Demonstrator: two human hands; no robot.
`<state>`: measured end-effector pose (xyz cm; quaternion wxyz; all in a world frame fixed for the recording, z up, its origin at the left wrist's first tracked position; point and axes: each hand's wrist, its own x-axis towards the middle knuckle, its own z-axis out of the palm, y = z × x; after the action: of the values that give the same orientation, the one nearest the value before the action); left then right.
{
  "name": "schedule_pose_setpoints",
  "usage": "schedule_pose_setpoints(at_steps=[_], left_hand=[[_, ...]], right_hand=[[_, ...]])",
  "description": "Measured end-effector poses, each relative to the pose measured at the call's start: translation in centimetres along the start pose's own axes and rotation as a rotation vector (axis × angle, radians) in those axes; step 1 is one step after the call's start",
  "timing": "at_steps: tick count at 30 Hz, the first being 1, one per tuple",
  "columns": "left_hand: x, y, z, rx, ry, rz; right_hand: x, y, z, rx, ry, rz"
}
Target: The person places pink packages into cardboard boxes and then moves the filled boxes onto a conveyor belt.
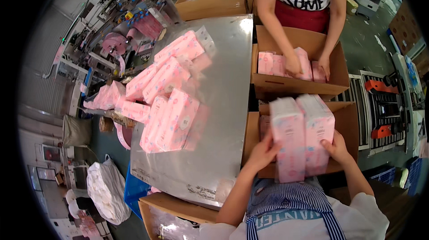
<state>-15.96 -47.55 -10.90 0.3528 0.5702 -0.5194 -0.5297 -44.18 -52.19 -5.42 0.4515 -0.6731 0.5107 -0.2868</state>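
Observation:
Side by side, two pink tissue packs [289,139] are squeezed upright between my hands, slightly blurred. My left hand [264,153] presses on the left side of the pair, and my right hand [337,149] grips the right side with the thumb on the front. Below them is an open cardboard box [348,126], its inside mostly hidden by the packs; a bit of pink shows at its left. A heap of similar tissue packs [172,115] lies on the metal table [225,92] to my left.
Across from me, a co-worker's hands [295,65] reach into another cardboard box [299,87] holding several tissue packs. A roller conveyor [364,110] stands right. A machine [134,30] is at far left. Another box [187,211] with clear plastic stands by the table's near edge.

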Motion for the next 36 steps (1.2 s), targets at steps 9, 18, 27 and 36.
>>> schedule_pose_setpoints(at_steps=[9,18,27,36], left_hand=[[2.0,-7.8,2.7,1.035,0.121,-0.176],[-1.7,-4.8,-7.2,1.019,0.036,0.055],[0.9,-2.7,-34.5,1.103,1.05,-0.554],[-0.6,-7.6,-45.1,0.495,1.068,-0.761]], right_hand=[[3.2,11.6,11.4,-0.388,-0.38,0.45],[4.5,10.6,14.1,-0.602,0.003,0.178],[6.4,5.1,18.5,-0.804,-0.398,0.086],[11.3,-4.0,22.3,-0.39,-0.304,-0.318]])
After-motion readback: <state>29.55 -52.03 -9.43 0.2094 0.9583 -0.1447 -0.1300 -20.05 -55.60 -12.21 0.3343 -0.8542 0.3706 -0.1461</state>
